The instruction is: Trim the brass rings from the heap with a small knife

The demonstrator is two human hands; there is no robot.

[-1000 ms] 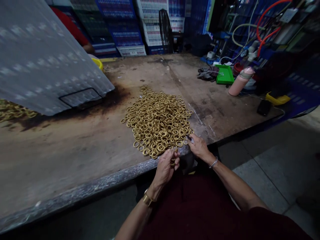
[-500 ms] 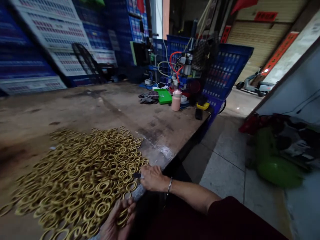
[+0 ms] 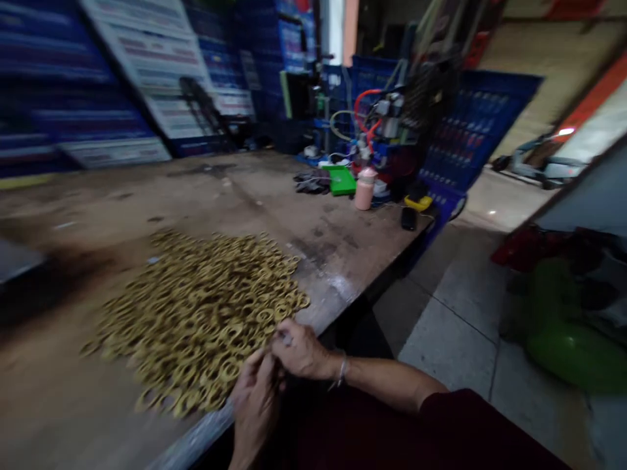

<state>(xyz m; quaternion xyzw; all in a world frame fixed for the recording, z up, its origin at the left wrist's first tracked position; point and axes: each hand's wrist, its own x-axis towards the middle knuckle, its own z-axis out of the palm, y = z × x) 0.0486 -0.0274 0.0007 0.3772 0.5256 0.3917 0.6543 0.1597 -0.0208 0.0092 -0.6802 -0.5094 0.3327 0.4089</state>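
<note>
A broad pile of brass-coloured rings (image 3: pixel 210 313) lies on the worn table (image 3: pixel 196 196), reaching close to its front edge. My left hand (image 3: pixel 257 391) is closed at that edge, beside the near side of the pile, its fingertips pinched together. Touching or nearly touching it, my right hand (image 3: pixel 301 349) is closed too, with a bracelet on the wrist. Something small and greyish shows at the right fingers, too blurred to name. What the left fingers hold is hidden.
A pink bottle (image 3: pixel 364 189), a green tray (image 3: pixel 340 180) and a black phone-like object (image 3: pixel 408 219) stand at the table's far right. Behind are a machine with red tubing (image 3: pixel 386 117) and blue crates (image 3: pixel 484 124). A dark-edged object (image 3: pixel 19 261) lies at left.
The view has shifted, so the scene sits further right. My left hand has come up to my right hand, and the rings seen in its fingers earlier are no longer visible there.
</note>
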